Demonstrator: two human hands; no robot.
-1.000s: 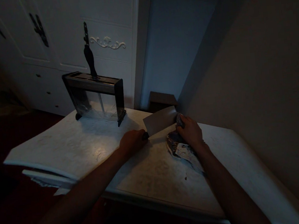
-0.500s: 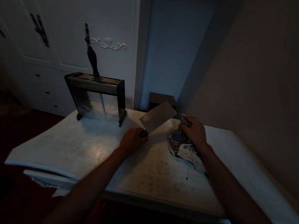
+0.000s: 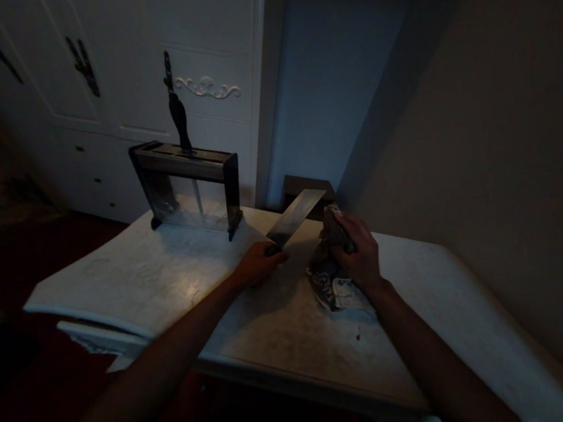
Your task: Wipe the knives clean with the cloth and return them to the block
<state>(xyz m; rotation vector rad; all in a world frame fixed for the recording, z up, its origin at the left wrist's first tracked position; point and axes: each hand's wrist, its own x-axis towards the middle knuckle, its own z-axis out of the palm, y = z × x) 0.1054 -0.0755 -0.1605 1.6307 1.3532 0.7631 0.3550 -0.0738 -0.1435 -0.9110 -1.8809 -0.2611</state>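
My left hand (image 3: pixel 259 264) is closed round the dark handle of a broad cleaver (image 3: pixel 296 217), whose flat blade slants up and to the right above the pale table (image 3: pixel 168 276). Just right of it, my right hand (image 3: pixel 359 250) grips a crumpled cloth (image 3: pixel 328 270), bunched up near the blade's tip. The lower part of the cloth lies on the table under my wrist. The room is dim.
A knife block (image 3: pixel 185 181) with a clear front stands at the table's back left, one dark-handled knife (image 3: pixel 178 111) upright in it. White cabinet doors (image 3: pixel 120 67) are behind it. A plain wall (image 3: pixel 496 148) runs along the right. A small dark box (image 3: pixel 304 188) sits behind the cleaver.
The cleaver has tilted, its blade turning from nearly flat-on to steeper and more edge-on. My right hand has lifted the cloth off the table toward the blade's tip.
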